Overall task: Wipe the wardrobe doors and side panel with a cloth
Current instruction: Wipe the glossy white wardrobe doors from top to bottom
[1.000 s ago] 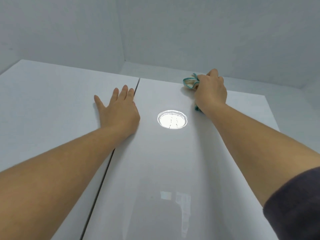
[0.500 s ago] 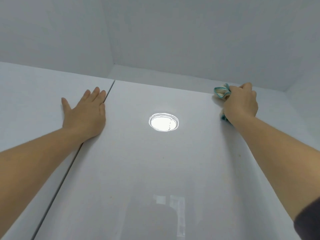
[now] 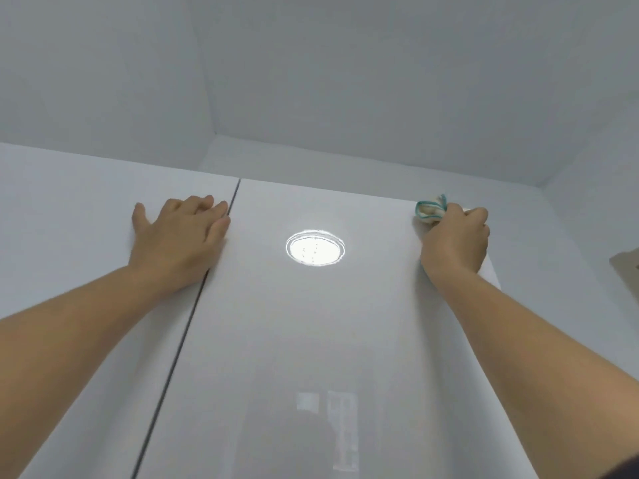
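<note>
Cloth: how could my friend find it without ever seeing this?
Start at the glossy white right door and go to its top right corner. There the right hand grips a bunched cloth. It is cream with a teal edge, unlike the plain white panels.

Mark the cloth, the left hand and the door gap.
cloth (image 3: 428, 211): head view, teal-edged fold
left hand (image 3: 176, 236): head view, back of hand
door gap (image 3: 173, 366): head view, dark seam

The wardrobe doors (image 3: 311, 323) are plain shiny white, with a thin dark line (image 3: 182, 340) between them. A bright white round spot (image 3: 315, 249) shines in the middle. The cloth (image 3: 428, 212), at the upper right, is cream with a teal edge. The wall (image 3: 345, 81) on top is pale grey.
</note>
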The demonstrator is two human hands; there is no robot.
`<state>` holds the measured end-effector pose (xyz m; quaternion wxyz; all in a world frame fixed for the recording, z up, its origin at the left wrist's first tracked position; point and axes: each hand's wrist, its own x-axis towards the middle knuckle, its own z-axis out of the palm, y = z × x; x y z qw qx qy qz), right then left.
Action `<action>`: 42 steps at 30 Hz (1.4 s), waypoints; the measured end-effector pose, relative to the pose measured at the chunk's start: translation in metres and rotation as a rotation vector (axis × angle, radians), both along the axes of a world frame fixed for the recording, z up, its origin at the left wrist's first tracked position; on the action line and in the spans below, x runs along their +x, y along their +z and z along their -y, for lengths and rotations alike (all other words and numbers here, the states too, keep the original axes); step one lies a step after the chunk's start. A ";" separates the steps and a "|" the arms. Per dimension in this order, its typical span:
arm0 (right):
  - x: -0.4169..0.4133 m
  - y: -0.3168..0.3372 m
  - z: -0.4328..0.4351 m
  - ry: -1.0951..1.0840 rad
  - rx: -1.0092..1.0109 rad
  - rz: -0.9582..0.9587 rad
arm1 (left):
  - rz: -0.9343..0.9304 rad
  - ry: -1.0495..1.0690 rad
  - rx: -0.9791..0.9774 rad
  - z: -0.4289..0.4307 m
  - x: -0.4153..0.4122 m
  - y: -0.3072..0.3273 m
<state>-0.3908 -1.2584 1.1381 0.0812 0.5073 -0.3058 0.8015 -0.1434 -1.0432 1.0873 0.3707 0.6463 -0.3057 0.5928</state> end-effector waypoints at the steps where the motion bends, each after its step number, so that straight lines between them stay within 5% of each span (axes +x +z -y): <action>1: 0.007 -0.001 -0.007 -0.001 -0.003 -0.006 | 0.017 0.009 0.012 -0.001 0.001 0.001; 15: 0.148 -0.054 -0.127 0.270 -0.469 -0.393 | 0.067 -0.093 -0.165 -0.015 0.006 0.031; 22: 0.158 -0.062 -0.134 0.352 -0.522 -0.466 | -0.048 -0.088 -0.258 0.012 -0.018 0.033; 33: 0.142 -0.058 -0.116 0.293 -0.732 -0.725 | 0.067 -0.032 -0.296 0.000 0.003 0.035; 42: 0.168 -0.026 -0.134 0.186 -0.511 -0.433 | 0.155 0.052 -0.167 0.011 0.017 0.008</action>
